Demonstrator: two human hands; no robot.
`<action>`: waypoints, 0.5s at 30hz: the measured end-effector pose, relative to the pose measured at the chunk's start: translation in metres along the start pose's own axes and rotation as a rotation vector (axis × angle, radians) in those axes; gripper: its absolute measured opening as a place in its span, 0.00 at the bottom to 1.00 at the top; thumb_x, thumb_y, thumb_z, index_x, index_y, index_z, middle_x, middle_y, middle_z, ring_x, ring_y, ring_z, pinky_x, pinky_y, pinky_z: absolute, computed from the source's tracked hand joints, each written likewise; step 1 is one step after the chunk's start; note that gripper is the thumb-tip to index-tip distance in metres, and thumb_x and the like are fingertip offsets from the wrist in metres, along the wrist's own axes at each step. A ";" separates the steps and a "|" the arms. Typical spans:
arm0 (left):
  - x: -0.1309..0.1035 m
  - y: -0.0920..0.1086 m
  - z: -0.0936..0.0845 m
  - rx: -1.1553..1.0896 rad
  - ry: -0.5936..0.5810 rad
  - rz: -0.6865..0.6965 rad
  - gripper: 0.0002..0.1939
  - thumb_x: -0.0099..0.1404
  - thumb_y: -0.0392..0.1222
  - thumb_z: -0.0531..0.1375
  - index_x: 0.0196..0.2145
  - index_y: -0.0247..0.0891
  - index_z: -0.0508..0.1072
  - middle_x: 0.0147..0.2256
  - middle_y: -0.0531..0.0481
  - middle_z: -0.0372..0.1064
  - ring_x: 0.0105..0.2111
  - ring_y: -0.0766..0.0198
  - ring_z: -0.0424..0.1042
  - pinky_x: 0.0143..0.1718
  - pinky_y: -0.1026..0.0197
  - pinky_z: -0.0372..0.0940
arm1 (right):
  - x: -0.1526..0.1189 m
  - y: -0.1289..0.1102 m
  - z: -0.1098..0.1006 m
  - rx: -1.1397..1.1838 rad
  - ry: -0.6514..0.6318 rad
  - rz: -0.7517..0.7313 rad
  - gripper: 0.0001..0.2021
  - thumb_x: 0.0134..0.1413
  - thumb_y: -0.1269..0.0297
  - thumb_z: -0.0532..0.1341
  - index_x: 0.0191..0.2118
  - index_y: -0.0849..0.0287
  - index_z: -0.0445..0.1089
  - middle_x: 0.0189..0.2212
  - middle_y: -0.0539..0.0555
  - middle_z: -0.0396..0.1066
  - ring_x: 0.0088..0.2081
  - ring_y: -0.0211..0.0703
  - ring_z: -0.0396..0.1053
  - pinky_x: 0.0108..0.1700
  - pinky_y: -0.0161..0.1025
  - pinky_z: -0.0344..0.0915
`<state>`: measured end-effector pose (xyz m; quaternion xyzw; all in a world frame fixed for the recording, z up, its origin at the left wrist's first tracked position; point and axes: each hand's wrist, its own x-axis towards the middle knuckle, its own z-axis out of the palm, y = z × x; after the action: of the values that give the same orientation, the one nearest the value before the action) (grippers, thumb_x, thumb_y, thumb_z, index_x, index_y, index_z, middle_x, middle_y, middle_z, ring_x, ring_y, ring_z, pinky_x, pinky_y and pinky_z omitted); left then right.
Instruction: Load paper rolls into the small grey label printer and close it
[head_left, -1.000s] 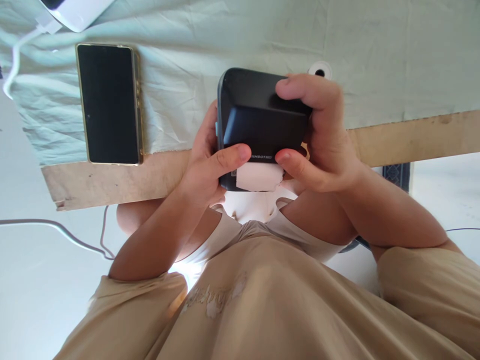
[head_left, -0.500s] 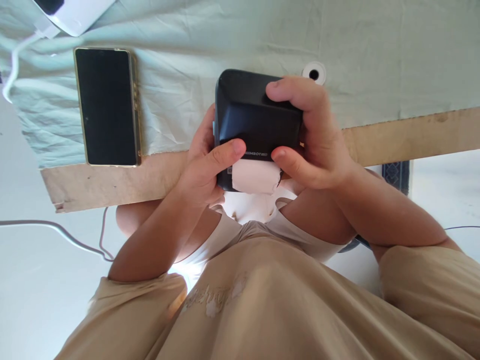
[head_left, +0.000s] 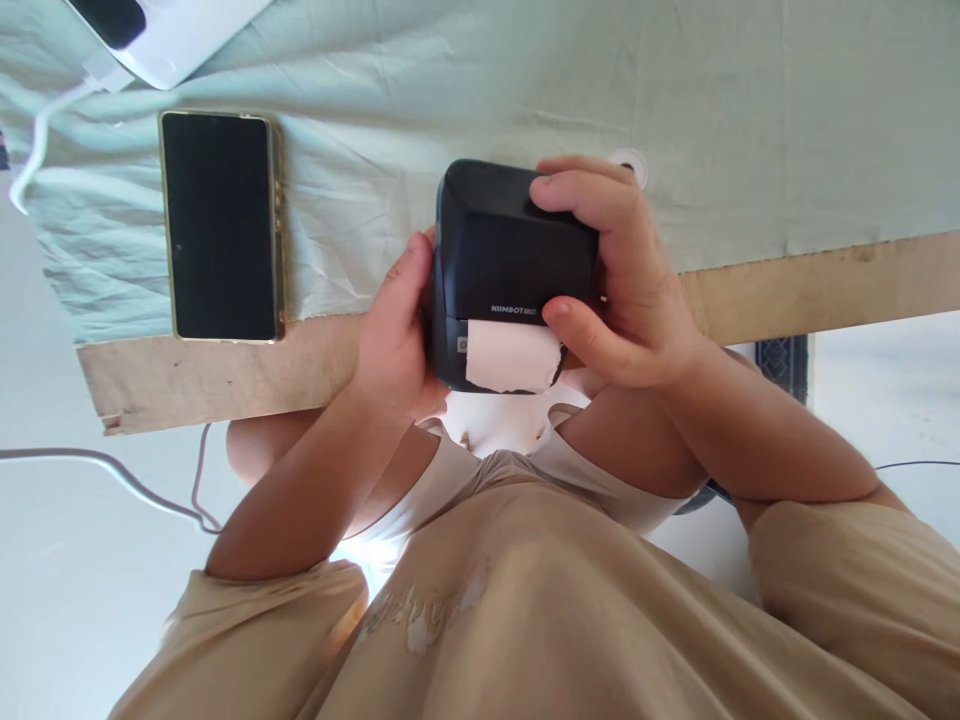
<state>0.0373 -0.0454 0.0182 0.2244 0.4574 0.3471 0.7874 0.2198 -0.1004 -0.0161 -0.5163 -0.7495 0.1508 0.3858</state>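
Observation:
Both hands hold a black label printer (head_left: pixel 517 245) marked NIIMBOT above the table's front edge. White paper (head_left: pixel 511 355) with a torn lower edge sticks out of the slot on its near side. My left hand (head_left: pixel 397 345) grips the printer's left side, thumb along that side and the other fingers hidden beneath. My right hand (head_left: pixel 626 270) clasps the right side, its thumb near the paper slot and its fingers over the far right corner. Behind the right fingers, a small white roll (head_left: pixel 631 163) is partly covered.
A phone (head_left: pixel 219 225) in a clear case lies face up on the pale green cloth (head_left: pixel 360 150). A white device (head_left: pixel 169 40) with a cable (head_left: pixel 41 140) sits at the far left. Brown board (head_left: pixel 225 370) runs along the table's front edge.
My left thumb has lifted off the printer's top and moved to its left side, uncovering the lettering. The view has shifted slightly. The right hand keeps its hold.

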 end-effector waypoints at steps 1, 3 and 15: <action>0.000 -0.001 0.001 0.000 0.025 0.003 0.19 0.81 0.55 0.58 0.47 0.37 0.79 0.50 0.47 0.82 0.72 0.45 0.71 0.61 0.55 0.77 | 0.000 0.000 -0.001 -0.045 0.030 -0.012 0.28 0.74 0.47 0.53 0.73 0.48 0.60 0.70 0.61 0.66 0.74 0.60 0.65 0.75 0.66 0.71; 0.000 -0.003 0.003 0.014 0.064 0.015 0.20 0.80 0.57 0.58 0.48 0.37 0.80 0.50 0.46 0.82 0.73 0.44 0.68 0.64 0.54 0.76 | -0.001 -0.001 -0.003 -0.086 0.071 -0.019 0.26 0.75 0.48 0.55 0.72 0.48 0.63 0.69 0.61 0.67 0.74 0.59 0.66 0.76 0.65 0.71; 0.006 -0.007 -0.012 -0.017 -0.051 0.011 0.20 0.82 0.55 0.59 0.47 0.38 0.84 0.46 0.48 0.86 0.64 0.49 0.80 0.53 0.59 0.82 | -0.001 0.003 -0.006 -0.068 0.036 -0.089 0.33 0.73 0.42 0.57 0.73 0.54 0.61 0.69 0.65 0.68 0.72 0.61 0.67 0.74 0.65 0.71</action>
<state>0.0316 -0.0449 0.0042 0.2291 0.4329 0.3495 0.7987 0.2268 -0.1011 -0.0144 -0.4980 -0.7693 0.0984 0.3879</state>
